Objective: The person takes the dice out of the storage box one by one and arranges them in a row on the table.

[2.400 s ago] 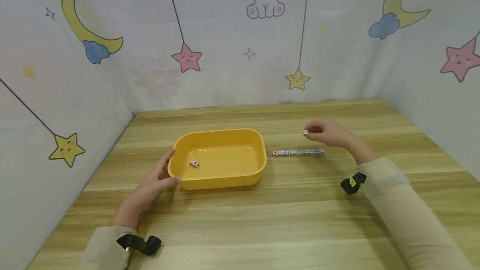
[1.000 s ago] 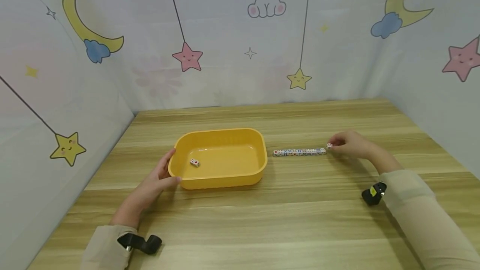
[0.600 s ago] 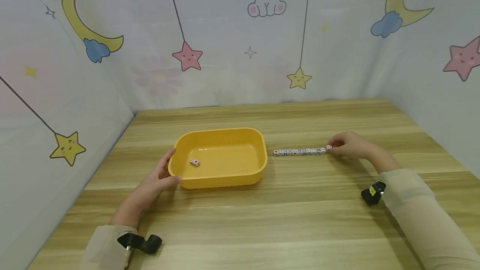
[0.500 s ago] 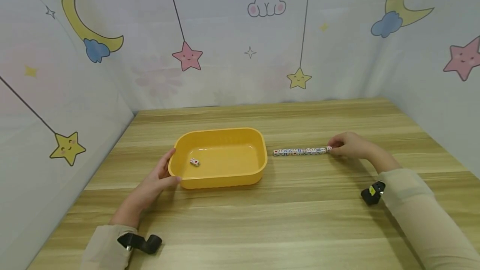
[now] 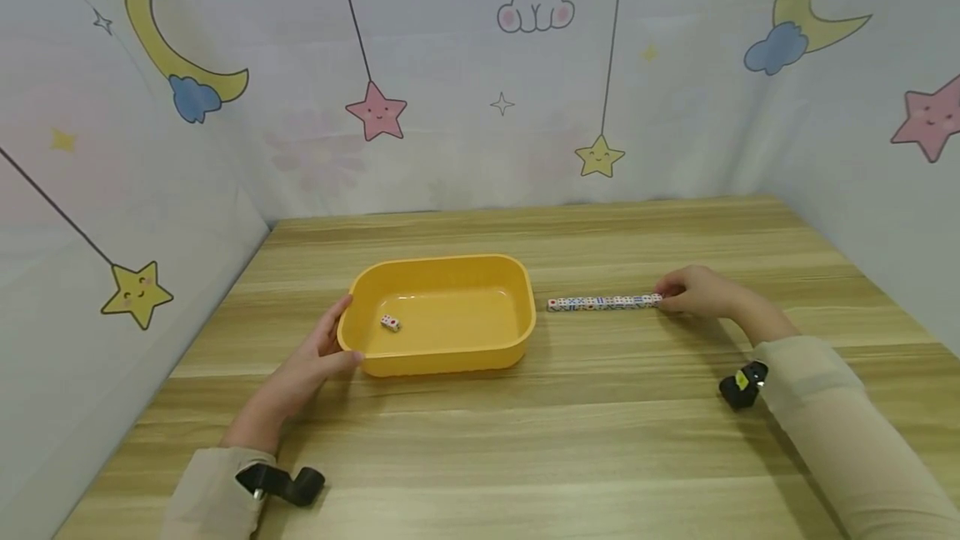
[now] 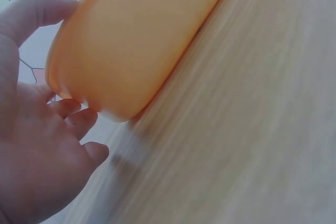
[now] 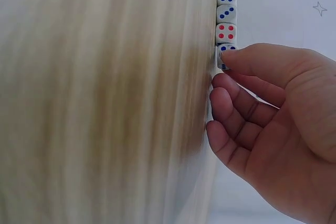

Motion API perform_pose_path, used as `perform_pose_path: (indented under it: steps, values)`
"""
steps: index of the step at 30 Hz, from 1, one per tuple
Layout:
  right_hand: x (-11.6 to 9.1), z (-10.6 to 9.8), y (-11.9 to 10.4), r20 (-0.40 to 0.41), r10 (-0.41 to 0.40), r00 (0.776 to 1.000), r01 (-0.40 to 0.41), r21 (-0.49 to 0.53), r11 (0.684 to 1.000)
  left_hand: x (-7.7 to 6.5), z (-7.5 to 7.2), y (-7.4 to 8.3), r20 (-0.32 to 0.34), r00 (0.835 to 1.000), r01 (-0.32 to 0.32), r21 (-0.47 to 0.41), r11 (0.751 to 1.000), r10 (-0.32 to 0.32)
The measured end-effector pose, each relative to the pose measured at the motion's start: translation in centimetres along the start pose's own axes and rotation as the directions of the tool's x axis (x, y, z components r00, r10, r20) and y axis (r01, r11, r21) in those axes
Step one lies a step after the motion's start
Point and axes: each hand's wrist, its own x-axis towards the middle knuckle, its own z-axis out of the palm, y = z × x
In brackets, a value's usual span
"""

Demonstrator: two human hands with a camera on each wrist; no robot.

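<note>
My left hand point(image 5: 303, 367) grips the left end of a yellow plastic tray point(image 5: 442, 363); its thumb is at the rim in the left wrist view, with the fingers curled against the end wall. Inside, near the tray's left side, lie two small white dice point(image 5: 390, 322) side by side. To the right of the tray runs a straight row of dice point(image 5: 600, 303) with red and blue pips. At the row's right end my right hand point(image 5: 703, 292) pinches a die point(image 7: 223, 48) between thumb and forefinger, in line with the others. The thumb partly covers that die.
Everything stands on a wood-grain table point(image 5: 480, 448). A pale curtain point(image 5: 450, 40) printed with stars, moons and a rabbit hangs behind it and along both sides. Each wrist wears a black camera mount point(image 5: 281, 483).
The right hand has carried its die from above the row rightward and down to the row's right end, closing the small gap there. My left hand and the tray keep their place.
</note>
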Motion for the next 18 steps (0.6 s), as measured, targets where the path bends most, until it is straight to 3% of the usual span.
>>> perform_pose_path:
  steps: [18]
  values:
    - [0.14, 0.13, 0.03, 0.005, 0.013, 1.000, -0.013, 0.002, 1.000, -0.05, 0.02, 0.12, 0.006, 1.000, 0.002, -0.006, 1.000, -0.002]
